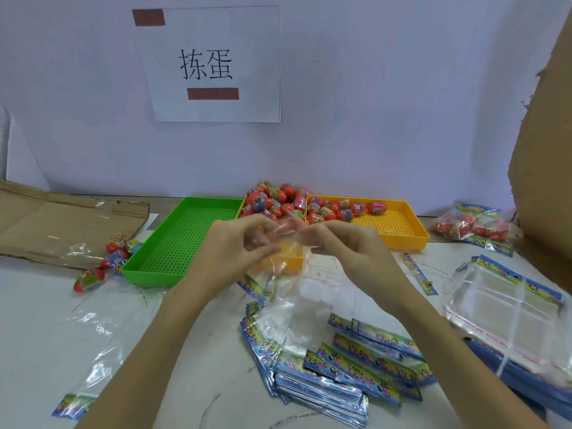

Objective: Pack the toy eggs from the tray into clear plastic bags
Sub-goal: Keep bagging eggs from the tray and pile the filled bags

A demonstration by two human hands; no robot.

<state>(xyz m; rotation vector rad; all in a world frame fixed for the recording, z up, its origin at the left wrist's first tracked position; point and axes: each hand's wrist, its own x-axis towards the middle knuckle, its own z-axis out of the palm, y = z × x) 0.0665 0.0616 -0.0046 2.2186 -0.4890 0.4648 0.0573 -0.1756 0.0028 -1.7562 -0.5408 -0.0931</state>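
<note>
Both hands, left hand (229, 252) and right hand (346, 246), pinch a flimsy, slippery clear plastic bag (283, 261) at its mouth, before the yellow tray (414, 230) of toy eggs (272, 202).

Bright, soft light is filling the whole picture, making only faint shadows. Shiny glare is bouncing off the plastic bags (507, 308). The fingertips (288, 226) are looking blurry. The edges are bending outward.
</note>
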